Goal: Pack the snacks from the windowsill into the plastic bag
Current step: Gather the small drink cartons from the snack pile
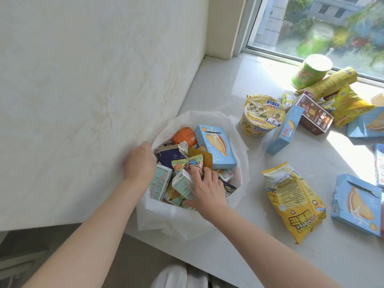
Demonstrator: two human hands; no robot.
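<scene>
Filling the plastic bag [239,129] are drink cartons [159,185], sachets [187,163], a blue box [216,146].

A room in a home: a deep, pale stone windowsill [224,86] runs beneath a metal-framed window [315,32] and meets a cream wall with a faint embossed pattern [83,80]. Through the blurred glass are what seem to be grey apartment blocks [332,9] and garden greenery [301,23] seen from above. Shop-bought snacks like a yellow instant-noodle cup [261,117] litter the sill.

Inside the white plastic bag [242,146] are seen a pale-blue box [216,146], an orange pouch [184,135] and a mint-green carton [184,187]; right of it, a yellow packet [295,204].
</scene>
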